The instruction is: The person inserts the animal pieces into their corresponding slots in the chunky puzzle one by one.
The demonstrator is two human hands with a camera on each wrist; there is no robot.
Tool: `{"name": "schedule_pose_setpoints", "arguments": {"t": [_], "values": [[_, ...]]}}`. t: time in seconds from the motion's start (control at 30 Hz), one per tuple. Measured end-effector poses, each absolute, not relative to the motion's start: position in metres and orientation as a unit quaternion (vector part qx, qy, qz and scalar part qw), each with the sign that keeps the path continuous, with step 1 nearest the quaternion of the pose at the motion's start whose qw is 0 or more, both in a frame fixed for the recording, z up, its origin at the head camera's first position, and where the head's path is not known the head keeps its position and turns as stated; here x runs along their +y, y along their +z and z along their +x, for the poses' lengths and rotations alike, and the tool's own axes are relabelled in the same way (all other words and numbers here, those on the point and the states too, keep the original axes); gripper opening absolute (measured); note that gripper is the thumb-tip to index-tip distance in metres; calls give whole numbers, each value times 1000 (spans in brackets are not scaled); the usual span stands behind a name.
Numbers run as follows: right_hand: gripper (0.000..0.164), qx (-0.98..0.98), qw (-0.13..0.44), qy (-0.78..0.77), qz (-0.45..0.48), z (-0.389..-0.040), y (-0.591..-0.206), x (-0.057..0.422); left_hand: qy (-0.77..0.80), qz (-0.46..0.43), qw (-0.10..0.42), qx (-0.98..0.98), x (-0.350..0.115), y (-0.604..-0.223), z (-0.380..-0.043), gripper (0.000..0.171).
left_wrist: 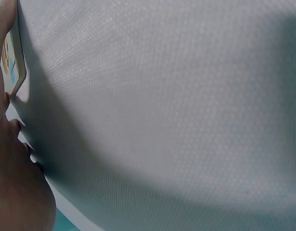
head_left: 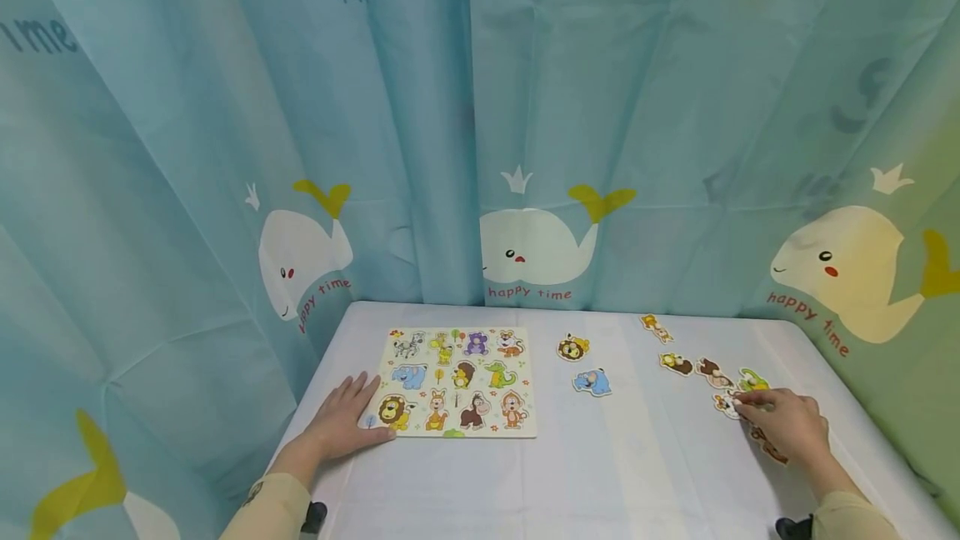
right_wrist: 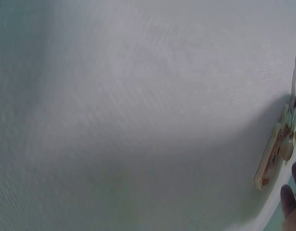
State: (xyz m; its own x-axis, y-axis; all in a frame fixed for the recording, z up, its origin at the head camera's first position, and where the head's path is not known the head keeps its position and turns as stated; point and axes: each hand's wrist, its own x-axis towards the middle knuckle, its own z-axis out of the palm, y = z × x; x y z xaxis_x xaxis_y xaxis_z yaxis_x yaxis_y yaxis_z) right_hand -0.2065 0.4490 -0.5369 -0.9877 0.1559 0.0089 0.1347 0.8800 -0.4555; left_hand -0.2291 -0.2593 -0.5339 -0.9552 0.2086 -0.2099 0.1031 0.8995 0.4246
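Note:
A wooden animal puzzle board (head_left: 483,433) lies flat at the left of the table. My left hand (head_left: 347,419) rests at its lower left corner, fingers stretched along the left edge and thumb by the front edge; the left wrist view catches this hand (left_wrist: 13,178) beside the board's corner. Over at the right, my right hand (head_left: 789,425) pinches a small white animal puzzle piece (head_left: 724,405) between thumb and forefinger. Under that hand lies a brown puzzle piece (head_left: 771,447), partly hidden; its knob shows beside the brown piece (right_wrist: 267,161) in the right wrist view.
A green piece (head_left: 752,380), a dark brown and pink piece (head_left: 713,373) and a hedgehog piece (head_left: 676,364) lie near the right hand. Farther back is an orange piece (head_left: 657,328). Between board and hand lie a lion piece (head_left: 573,347) and an elephant piece (head_left: 592,382). A curtain (head_left: 420,148) hangs behind.

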Motion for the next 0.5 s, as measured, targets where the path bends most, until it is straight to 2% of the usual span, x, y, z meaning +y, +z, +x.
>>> {"name": "schedule_pose_setpoints", "arguments": {"t": [0.5], "values": [[33, -965, 70, 244, -63, -210, -541, 409, 205, 82, 127, 967, -259, -535, -231, 112]]}}
